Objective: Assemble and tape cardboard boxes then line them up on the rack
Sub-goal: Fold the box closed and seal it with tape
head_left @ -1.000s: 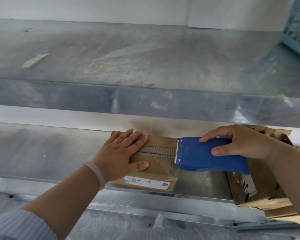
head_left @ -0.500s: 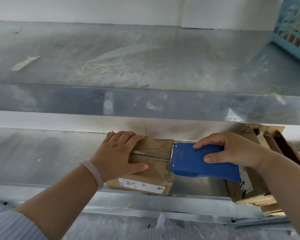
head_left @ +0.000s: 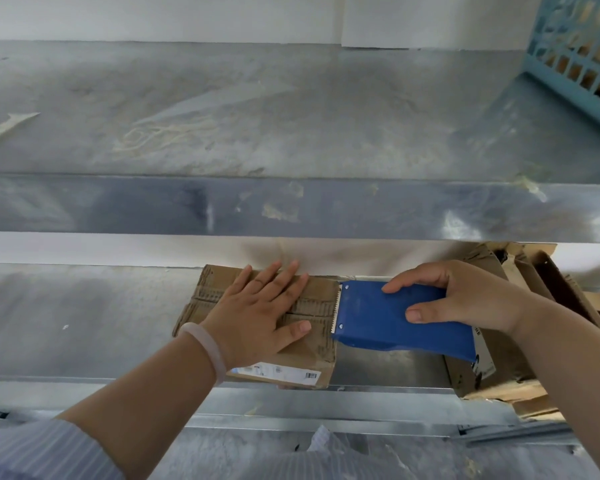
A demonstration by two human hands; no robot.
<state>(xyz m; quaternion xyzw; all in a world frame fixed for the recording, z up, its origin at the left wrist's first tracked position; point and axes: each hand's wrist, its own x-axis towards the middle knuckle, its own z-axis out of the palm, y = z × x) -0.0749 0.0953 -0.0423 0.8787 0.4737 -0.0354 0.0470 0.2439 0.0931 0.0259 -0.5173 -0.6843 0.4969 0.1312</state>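
Note:
A small brown cardboard box (head_left: 317,341) with a white label on its front sits on the lower metal shelf (head_left: 77,320) of the rack. My left hand (head_left: 260,311) lies flat on the box top, fingers straight, pressing it down. My right hand (head_left: 461,296) grips a blue tape dispenser (head_left: 381,320), thumb on its near side and fingers over its far side. The dispenser's serrated blade touches the box's right top edge.
The upper metal shelf (head_left: 291,209) overhangs the work, with tape scraps on it and a blue plastic basket (head_left: 579,53) at its far right. Several flattened and open cardboard boxes (head_left: 534,282) are piled on the lower shelf behind my right hand.
My left hand has gone from curled over the box's far edge to flat on its top. The dispenser stays at the box's right edge; the view has shifted slightly.

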